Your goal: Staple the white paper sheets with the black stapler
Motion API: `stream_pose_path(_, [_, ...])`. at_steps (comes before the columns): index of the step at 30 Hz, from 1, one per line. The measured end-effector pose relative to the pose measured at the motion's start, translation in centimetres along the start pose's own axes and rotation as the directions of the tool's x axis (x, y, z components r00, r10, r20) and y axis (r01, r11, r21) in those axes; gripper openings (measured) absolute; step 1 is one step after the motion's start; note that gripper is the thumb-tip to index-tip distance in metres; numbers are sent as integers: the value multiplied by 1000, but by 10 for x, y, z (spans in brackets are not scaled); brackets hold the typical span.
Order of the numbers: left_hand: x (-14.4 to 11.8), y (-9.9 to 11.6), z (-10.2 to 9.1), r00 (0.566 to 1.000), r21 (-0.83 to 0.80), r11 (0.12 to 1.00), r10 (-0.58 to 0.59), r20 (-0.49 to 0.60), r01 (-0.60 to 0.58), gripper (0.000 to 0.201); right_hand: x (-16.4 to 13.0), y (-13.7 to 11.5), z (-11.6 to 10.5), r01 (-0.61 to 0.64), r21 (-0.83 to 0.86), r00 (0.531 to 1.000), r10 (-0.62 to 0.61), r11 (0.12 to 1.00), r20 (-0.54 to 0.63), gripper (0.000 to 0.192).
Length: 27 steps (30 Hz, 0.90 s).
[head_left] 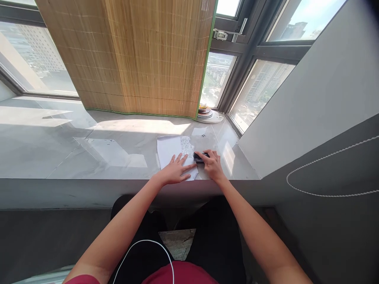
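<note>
A white sheet of paper (169,150) lies on the grey stone window ledge (59,150), with a smaller printed slip (186,146) on its right part. My left hand (175,171) lies flat on the sheet's near edge, fingers spread. My right hand (212,163) is closed on a small black stapler-like tool (199,156) that rests at the right edge of the paper, next to the slip.
A bamboo blind (136,59) hangs down to the ledge at the back. Stacked plates (205,113) stand in the far corner by the window. A grey wall (296,102) closes the right side. A white cable (148,252) runs over my lap.
</note>
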<state>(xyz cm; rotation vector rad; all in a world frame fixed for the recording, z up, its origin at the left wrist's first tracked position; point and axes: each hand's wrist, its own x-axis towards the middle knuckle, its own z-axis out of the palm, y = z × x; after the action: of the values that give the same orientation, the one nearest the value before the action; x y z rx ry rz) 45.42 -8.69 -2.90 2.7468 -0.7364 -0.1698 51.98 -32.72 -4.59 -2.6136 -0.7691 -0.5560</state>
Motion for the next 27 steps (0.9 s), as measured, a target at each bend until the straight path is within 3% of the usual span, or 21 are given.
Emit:
stream_pose_path(2, [1,-1,-1,1000,-4,1000,-13,16,13,63,-2,5,2,-155,55,981,161,986,-112,57])
stream_pose_path(4, [3,-1,-2,999,-5,1000,-24,34,25,67,-4,9,4,-290,103,929,306,952,-208,54])
stream_pose_path(6, [6,1,-3,999,3,1000,-25,22,25,75,-4,11,6,-320,152,903,350,935,-249,49])
stream_pose_path(9, [8,-3,-13,994,22,999,-27,-108,30,81,-3,11,6,-309,225,900,361,924,-247,47])
stream_pose_path(11, [1,-18,-26,968,-1,998,-64,-243,65,68,-2,13,5,-359,254,899,406,898,-165,45])
stream_pose_path(13, [-17,-49,-43,913,-50,985,-172,-370,165,52,-2,14,1,-430,252,886,459,867,-68,38])
stream_pose_path(15, [-48,-91,-58,810,-57,914,-384,-442,402,44,0,10,-3,-468,254,866,496,846,-55,33])
stream_pose_path(17, [-86,-133,-65,684,-27,766,-589,-431,643,46,4,-5,-5,-463,289,854,509,838,-107,33])
stream_pose_path(19, [-122,-167,-64,538,9,586,-737,-408,810,54,12,-30,-4,-426,334,867,485,841,-117,34])
stream_pose_path(20, [-137,-179,-61,486,15,518,-793,-368,855,60,18,-46,-2,-402,351,884,459,845,-91,32])
stream_pose_path(22, [-156,-192,-53,436,-13,468,-832,-343,884,66,34,-79,7,-362,350,919,395,864,-25,26])
stream_pose_path(25, [-162,-195,-44,424,-33,463,-836,-348,886,68,57,-117,27,-353,343,930,366,870,27,24])
stream_pose_path(27, [-159,-194,-43,423,-29,464,-829,-367,885,68,67,-128,39,-367,337,926,375,867,42,23])
